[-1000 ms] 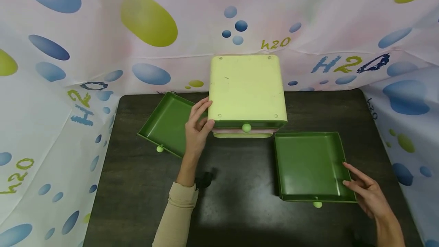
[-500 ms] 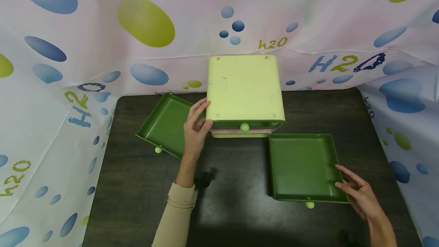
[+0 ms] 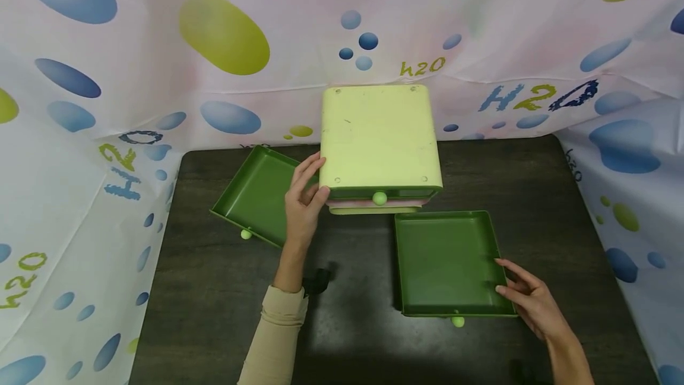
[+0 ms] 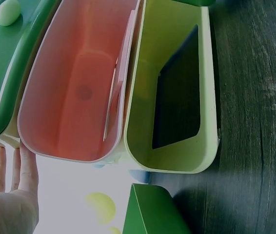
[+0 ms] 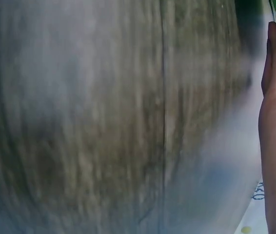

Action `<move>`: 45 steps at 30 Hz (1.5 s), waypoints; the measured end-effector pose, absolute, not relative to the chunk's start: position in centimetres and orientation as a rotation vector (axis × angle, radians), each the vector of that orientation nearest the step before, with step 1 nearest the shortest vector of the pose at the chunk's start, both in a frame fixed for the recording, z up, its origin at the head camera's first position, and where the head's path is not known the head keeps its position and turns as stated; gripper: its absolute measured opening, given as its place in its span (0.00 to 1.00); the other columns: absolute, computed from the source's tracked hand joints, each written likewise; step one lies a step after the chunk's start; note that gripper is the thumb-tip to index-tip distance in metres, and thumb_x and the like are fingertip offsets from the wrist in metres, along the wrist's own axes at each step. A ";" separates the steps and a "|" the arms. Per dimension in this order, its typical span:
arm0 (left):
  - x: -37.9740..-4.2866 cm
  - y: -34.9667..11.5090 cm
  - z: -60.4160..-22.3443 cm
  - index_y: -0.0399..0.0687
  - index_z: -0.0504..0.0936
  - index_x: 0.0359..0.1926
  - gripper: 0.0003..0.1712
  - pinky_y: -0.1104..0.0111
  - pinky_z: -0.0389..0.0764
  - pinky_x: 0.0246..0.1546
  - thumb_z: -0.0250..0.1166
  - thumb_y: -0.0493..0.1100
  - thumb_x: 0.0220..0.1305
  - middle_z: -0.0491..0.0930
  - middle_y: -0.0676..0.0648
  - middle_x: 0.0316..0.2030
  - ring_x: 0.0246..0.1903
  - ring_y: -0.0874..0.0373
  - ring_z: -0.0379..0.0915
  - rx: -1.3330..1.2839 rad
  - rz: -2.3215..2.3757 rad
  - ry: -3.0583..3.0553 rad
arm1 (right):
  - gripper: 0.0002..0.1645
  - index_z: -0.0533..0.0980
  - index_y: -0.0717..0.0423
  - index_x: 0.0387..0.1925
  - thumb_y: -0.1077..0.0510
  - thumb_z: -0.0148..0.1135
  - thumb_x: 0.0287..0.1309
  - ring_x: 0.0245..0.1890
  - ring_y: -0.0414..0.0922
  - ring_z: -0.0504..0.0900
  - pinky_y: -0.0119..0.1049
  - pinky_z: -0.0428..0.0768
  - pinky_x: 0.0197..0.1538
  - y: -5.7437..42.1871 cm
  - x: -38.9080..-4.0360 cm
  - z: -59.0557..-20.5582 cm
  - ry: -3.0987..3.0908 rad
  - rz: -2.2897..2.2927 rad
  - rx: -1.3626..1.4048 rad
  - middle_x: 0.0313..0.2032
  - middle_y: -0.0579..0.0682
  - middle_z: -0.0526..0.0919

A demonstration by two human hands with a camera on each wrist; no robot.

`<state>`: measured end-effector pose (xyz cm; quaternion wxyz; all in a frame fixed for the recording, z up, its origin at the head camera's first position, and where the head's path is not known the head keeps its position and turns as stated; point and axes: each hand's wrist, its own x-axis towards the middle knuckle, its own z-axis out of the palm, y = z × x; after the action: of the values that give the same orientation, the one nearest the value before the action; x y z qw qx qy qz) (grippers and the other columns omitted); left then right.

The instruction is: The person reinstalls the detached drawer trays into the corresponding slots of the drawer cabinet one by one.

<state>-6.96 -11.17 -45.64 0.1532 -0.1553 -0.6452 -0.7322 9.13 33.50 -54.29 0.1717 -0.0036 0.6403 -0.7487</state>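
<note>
A pale yellow-green stacked drawer cabinet [image 3: 380, 138] stands at the back of the table. Its top tier has a green drawer front [image 4: 11, 63] with a round knob; below are a pink frame [image 4: 74, 92] and a yellow-green one [image 4: 177, 151], both without drawers. The left hand [image 3: 303, 207] rests against the cabinet's left side near the front corner, fingers fairly straight. With thumb and fingers, the right hand [image 3: 534, 302] holds the right wall of a green drawer [image 3: 449, 263], in front of the cabinet and to its right. The right wrist view is blurred.
A second green drawer [image 3: 262, 192] lies skewed on the dark wooden table [image 3: 214, 308], left of the cabinet and partly behind the left hand. A patterned curtain [image 3: 299, 28] with blue and green ovals hangs around the back and sides.
The right hand and its green drawer have moved left, closer to the cabinet's front. The left hand stays at the cabinet's side, and the view has shifted slightly.
</note>
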 end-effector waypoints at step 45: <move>-7.0 -11.2 -45.9 0.27 0.70 0.66 0.40 0.69 0.77 0.44 0.65 0.56 0.67 0.62 0.33 0.68 0.63 0.46 0.66 -0.487 -2.109 -1.829 | 0.35 0.60 0.63 0.74 0.68 0.57 0.69 0.64 0.22 0.61 0.22 0.71 0.57 27.1 7.7 -54.0 1.997 -1.954 -0.082 0.77 0.59 0.48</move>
<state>-7.04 -11.17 -45.86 0.1536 -0.1700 -0.6378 -0.7354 7.66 27.14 -53.95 0.1725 -0.0288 0.7037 -0.6887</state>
